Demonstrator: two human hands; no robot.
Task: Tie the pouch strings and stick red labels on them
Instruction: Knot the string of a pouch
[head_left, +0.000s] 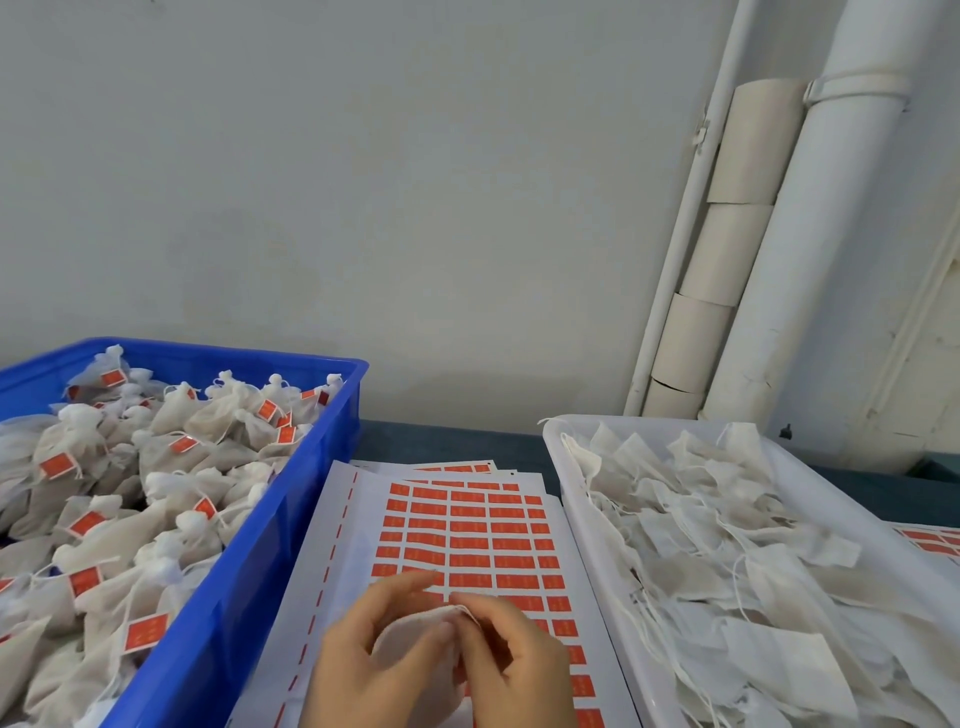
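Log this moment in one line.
left hand, right hand: gripping pouch | beneath: label sheet | labelled: blue crate | untied: white tray

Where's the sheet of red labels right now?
Head view, lower centre: the label sheet lies between the blue crate on the left and the white tray on the right, its near end under the left hand and right hand.

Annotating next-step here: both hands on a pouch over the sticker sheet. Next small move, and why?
Likely finish tying first: left hand and right hand pinch the pouch at its top, no red label shows on it, and the label sheet lies just below.
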